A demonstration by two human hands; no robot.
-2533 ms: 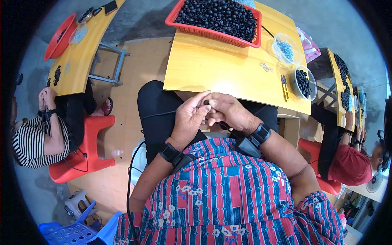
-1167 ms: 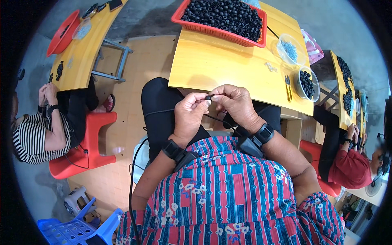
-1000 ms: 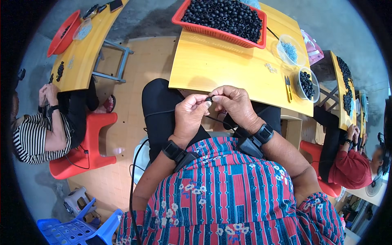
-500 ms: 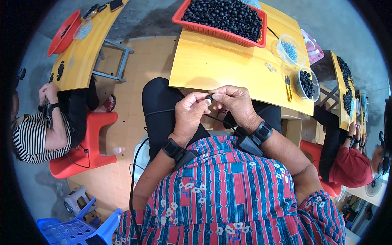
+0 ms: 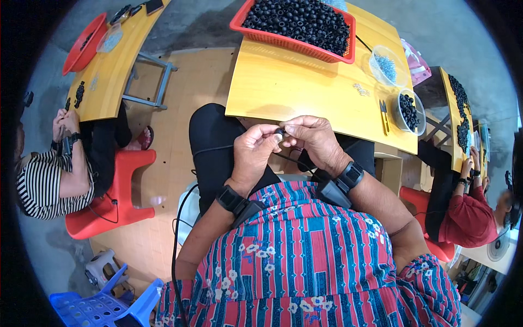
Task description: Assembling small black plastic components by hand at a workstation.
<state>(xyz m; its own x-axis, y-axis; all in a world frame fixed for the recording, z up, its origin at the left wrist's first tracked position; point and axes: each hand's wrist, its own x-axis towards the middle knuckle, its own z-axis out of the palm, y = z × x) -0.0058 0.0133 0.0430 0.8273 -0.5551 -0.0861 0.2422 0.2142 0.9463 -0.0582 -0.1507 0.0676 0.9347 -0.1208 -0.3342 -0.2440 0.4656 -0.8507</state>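
Observation:
Just past the near edge of the yellow table, above my lap, my two hands meet. A small black ring-like part [image 5: 280, 132] sits in the pinch of my left hand [image 5: 251, 153], between thumb and forefinger. From the other side, my right hand [image 5: 316, 139] closes its thumb and forefinger against that part. Whatever lies between those right fingertips is too small and covered to make out. Each wrist carries a black strap with a box on it.
On the yellow table [image 5: 272, 87] stand a red basket [image 5: 294, 48] of black parts, a tub of clear pieces [image 5: 387, 68] and a tub of black parts [image 5: 409, 111]. Two tweezer-like tools [image 5: 384, 117] and loose clear pieces [image 5: 360, 89] lie there. Co-workers sit left and right.
My fingers have shifted slightly around the black part; both hands stay in the same place. The co-workers' hands at either side have moved a little.

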